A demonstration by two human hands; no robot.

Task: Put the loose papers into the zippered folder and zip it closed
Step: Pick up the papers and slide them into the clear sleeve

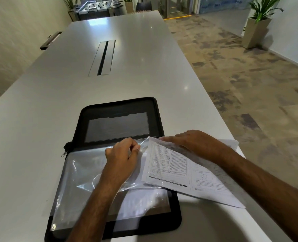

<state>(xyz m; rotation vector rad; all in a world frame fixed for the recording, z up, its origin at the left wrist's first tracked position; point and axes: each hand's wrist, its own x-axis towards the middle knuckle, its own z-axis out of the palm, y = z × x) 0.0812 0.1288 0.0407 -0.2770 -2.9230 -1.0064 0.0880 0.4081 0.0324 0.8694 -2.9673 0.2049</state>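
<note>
Now left hand (pixel 122 152) pinches plastic sleeve (pixel 85 173); right hand (pixel 188 138) flat on papers (pixel 188 173).

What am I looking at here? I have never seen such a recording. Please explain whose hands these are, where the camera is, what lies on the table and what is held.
There is no machine: a person works with two bare hands. The one picture comes from a camera worn on the person's head, looking forward and down.

On the white table lies a black zippered folder, opened flat. Its near half holds clear plastic sleeves. The zipper pull sits at the left edge.

The left hand pinches the top edge of a sleeve. The right hand rests on the papers with fingers fairly straight, it seems. The papers lie partly over the folder's right side and partly on the table, not yet in a sleeve.

Farther off are a slot in the table and a plant.
</note>
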